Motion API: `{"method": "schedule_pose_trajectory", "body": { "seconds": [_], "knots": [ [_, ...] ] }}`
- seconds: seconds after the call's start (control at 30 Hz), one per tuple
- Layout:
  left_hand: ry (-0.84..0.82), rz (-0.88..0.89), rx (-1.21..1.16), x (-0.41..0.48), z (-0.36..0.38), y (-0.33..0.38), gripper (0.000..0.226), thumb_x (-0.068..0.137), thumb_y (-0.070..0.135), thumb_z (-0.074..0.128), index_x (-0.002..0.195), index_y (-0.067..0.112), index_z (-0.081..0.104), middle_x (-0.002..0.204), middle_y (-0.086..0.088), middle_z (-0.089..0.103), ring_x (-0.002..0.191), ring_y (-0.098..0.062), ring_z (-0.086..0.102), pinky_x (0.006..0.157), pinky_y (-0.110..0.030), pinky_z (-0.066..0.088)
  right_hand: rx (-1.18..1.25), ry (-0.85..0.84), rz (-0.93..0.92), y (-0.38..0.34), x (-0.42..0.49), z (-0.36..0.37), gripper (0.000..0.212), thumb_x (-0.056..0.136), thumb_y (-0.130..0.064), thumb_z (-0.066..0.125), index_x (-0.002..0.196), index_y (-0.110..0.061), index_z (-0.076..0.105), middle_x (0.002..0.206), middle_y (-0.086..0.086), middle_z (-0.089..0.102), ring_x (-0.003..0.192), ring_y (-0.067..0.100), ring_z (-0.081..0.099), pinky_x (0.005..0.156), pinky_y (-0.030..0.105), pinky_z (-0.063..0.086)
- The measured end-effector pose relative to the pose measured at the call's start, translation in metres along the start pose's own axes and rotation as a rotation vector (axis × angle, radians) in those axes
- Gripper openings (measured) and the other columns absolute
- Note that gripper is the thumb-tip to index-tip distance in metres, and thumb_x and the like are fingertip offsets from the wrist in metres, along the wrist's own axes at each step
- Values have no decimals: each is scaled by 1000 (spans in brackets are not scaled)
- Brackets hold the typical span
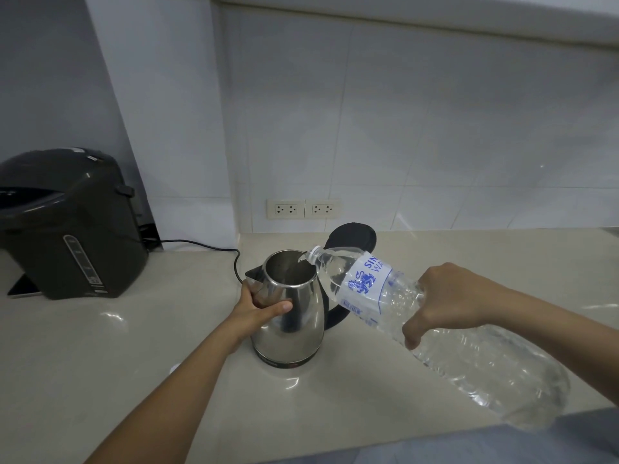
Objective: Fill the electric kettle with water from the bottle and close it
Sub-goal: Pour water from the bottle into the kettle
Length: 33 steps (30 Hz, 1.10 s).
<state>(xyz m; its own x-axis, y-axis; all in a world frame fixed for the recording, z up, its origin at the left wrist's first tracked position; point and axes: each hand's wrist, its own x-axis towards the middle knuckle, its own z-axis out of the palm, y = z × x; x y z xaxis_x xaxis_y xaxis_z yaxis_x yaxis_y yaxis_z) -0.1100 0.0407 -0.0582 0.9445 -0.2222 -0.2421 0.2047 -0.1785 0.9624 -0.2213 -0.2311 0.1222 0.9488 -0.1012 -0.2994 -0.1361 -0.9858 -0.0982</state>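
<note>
A steel electric kettle (294, 326) stands on the beige counter, its black lid (353, 236) flipped open behind the mouth. My left hand (259, 304) grips the kettle's upper body just below the spout. My right hand (449, 301) holds a large clear water bottle (469, 349) with a white and blue label, tilted down to the left. The bottle's uncapped neck (313, 254) rests at the kettle's rim and water runs into the opening. The kettle's black handle (335, 318) shows under the bottle.
A dark hot-water dispenser (67, 226) sits at the left, its black cord (214, 247) trailing toward the kettle. Two wall sockets (303, 208) are on the tiled wall behind. The counter edge (502, 423) runs along the lower right.
</note>
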Motion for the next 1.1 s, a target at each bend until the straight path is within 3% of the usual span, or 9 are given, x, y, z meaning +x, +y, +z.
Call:
{"method": "schedule_pose_trajectory", "body": {
  "seconds": [0.37,0.57,1.1],
  "knots": [
    [3,5,2,1,0,-1,138,29,63,84,143,30,14,141,0,40,130,-22,41,102,-33,36,-3,5,-8,-2,0,-2,57,32,-54,80,56,-15,47,55,-2,44,52,20,42,52,30,32],
    [5,19,-5,2,0,-3,123,39,54,81,141,30,17,132,5,42,122,-17,43,97,-31,37,9,16,-16,-1,1,-2,59,30,-55,80,57,-15,47,55,-2,43,51,20,40,52,30,31],
    [7,30,-23,3,1,-3,124,36,55,83,139,29,19,130,4,43,120,-16,44,95,-30,38,7,1,-26,1,2,-2,59,30,-56,80,54,-15,45,54,-1,41,51,20,38,52,31,29]
  ]
}}
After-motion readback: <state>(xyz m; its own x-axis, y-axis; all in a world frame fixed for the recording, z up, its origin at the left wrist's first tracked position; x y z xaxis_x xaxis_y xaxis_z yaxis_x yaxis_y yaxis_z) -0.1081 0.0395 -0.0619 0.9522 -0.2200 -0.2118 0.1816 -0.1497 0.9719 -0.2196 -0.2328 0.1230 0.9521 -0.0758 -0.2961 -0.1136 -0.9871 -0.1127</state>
